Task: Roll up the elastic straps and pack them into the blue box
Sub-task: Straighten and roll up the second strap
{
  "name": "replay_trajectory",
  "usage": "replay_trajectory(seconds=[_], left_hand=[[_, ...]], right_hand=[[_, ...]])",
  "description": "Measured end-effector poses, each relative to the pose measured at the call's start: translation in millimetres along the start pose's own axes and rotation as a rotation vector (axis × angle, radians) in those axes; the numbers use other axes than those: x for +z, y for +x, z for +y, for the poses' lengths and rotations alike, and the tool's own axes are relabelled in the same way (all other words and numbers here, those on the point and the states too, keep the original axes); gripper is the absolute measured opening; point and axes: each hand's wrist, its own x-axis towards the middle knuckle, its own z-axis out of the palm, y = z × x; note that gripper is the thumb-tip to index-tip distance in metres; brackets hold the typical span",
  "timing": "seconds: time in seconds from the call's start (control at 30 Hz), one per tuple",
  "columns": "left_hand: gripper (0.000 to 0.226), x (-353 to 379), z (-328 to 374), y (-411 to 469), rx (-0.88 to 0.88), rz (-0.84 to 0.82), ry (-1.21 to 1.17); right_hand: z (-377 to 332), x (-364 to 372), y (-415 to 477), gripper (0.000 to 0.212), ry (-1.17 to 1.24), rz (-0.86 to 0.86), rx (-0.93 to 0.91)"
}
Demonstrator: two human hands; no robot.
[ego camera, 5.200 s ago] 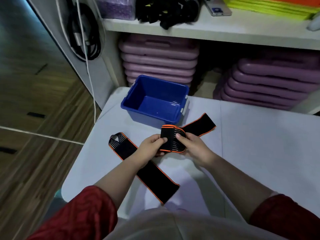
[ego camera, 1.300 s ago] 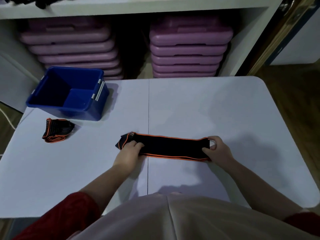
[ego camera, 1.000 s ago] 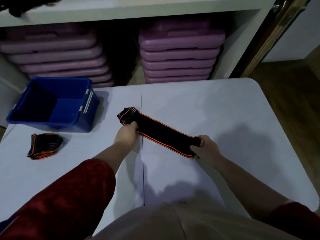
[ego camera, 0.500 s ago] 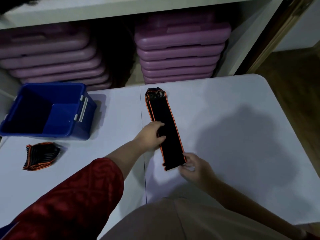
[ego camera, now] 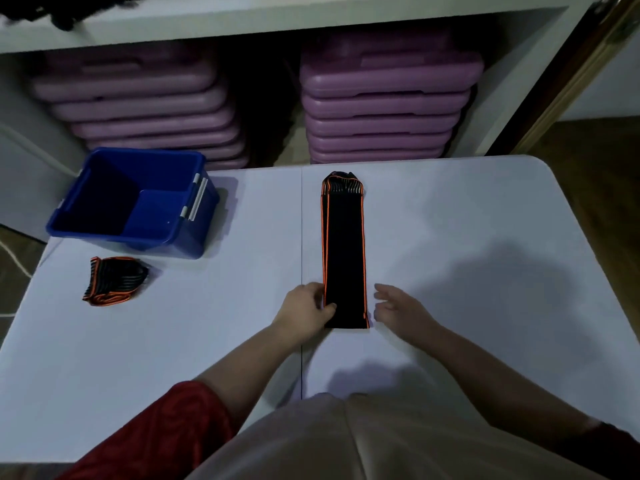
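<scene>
A black elastic strap with orange edges (ego camera: 344, 251) lies flat on the white table (ego camera: 467, 237), running straight away from me. My left hand (ego camera: 304, 311) touches the strap's near left corner, thumb on the fabric. My right hand (ego camera: 398, 308) hovers just right of the near end, fingers apart, holding nothing. A rolled-up strap (ego camera: 114, 280) sits at the left on the table. The blue box (ego camera: 194, 237) stands behind the roll at the back left and looks empty.
Two stacks of purple plastic steps (ego camera: 388, 98) fill the shelf unit beyond the table's far edge. A seam (ego camera: 302, 220) runs down the table's middle. Wooden floor (ego camera: 595, 174) shows at the right.
The strap has been turned from lying crosswise to pointing straight away from me. My left hand slid down to its near end, and my right hand let go.
</scene>
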Motion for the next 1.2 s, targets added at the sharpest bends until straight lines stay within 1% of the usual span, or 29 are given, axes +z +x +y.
replay_trajectory(seconds=[0.1, 0.13, 0.2, 0.27, 0.33, 0.4, 0.43, 0.5, 0.6, 0.7, 0.77, 0.8, 0.87, 0.9, 0.97, 1.03, 1.07, 1.1, 1.13, 1.17, 1.2], left_hand=[[0.029, 2, -2, -9, -0.005, -0.015, -0.030], [0.026, 0, -2, -8, -0.012, -0.014, -0.035], [0.017, -8, -2, -1, -0.030, -0.007, -0.030], [0.016, -21, 1, 13, -0.076, 0.008, -0.022], [0.023, -36, 7, 31, -0.146, 0.007, -0.052], [0.029, -47, 13, 51, -0.193, -0.010, -0.101], [0.031, -51, 15, 61, -0.202, -0.017, -0.131], [0.036, -55, 17, 83, -0.207, -0.024, -0.188], [0.043, -59, 26, 113, -0.222, -0.036, -0.238], [0.045, -64, 37, 138, -0.271, -0.018, -0.326], [0.046, -66, 45, 148, -0.282, -0.017, -0.385], [0.042, -65, 49, 152, -0.269, -0.027, -0.399], [0.036, -64, 54, 155, -0.250, -0.046, -0.381], [0.036, -63, 55, 155, -0.249, -0.038, -0.371], [0.044, -61, 52, 156, -0.254, -0.021, -0.405], [0.050, -60, 50, 151, -0.259, 0.025, -0.392], [0.041, -59, 48, 146, -0.236, 0.054, -0.353], [0.020, -58, 48, 137, -0.209, 0.062, -0.307], [0.010, -54, 46, 127, -0.164, 0.074, -0.273], [0.030, -48, 42, 117, -0.125, 0.072, -0.244], [0.037, -42, 36, 105, -0.079, 0.070, -0.229]], right_hand=[[-5, 8, 9, 0.043, -0.051, 0.000, -0.037], [-7, 9, 15, 0.042, -0.081, 0.014, -0.032], [-13, 4, 30, 0.049, -0.183, 0.060, 0.003], [-20, -7, 45, 0.054, -0.209, 0.098, 0.026], [-32, -19, 56, 0.045, -0.192, 0.134, 0.013], [-44, -30, 70, 0.025, -0.197, 0.167, 0.032], [-50, -34, 78, 0.024, -0.200, 0.177, 0.031], [-63, -40, 94, 0.036, -0.193, 0.189, 0.026], [-80, -47, 115, 0.037, -0.157, 0.182, 0.061], [-91, -48, 135, 0.030, -0.101, 0.190, 0.085], [-94, -44, 147, 0.016, -0.054, 0.183, 0.073], [-92, -42, 153, 0.014, -0.030, 0.177, 0.053], [-90, -39, 163, 0.029, 0.008, 0.151, 0.033], [-89, -40, 165, 0.035, 0.028, 0.135, 0.032], [-83, -43, 168, 0.053, 0.060, 0.110, 0.051], [-70, -48, 168, 0.076, 0.062, 0.142, 0.075], [-64, -49, 166, 0.081, 0.049, 0.170, 0.082], [-59, -50, 159, 0.082, 0.032, 0.193, 0.082], [-55, -50, 149, 0.078, 0.010, 0.206, 0.080], [-50, -48, 137, 0.071, -0.007, 0.200, 0.075], [-45, -47, 123, 0.061, -0.023, 0.180, 0.058]])
